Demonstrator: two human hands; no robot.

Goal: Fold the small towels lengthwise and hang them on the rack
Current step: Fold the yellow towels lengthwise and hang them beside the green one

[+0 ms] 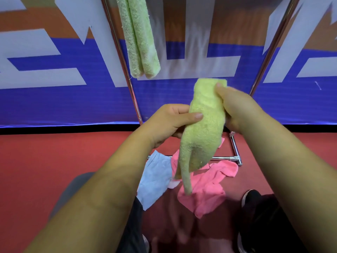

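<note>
Both forearms reach forward from the bottom of the view, and between the two hands hangs a yellow-green towel (200, 136), folded into a long strip, its lower end dangling free. At its top corner the right hand (235, 108) pinches it, thumb on the near face. Lower down, the left hand (169, 123) grips the strip's edge, thumb pressed across the front. Behind, a second green towel (140, 37) hangs doubled on the metal rack (124, 57). On the red floor (54, 157) below lie a blue cloth (155, 179) and a pink cloth (206, 190), touching.
</note>
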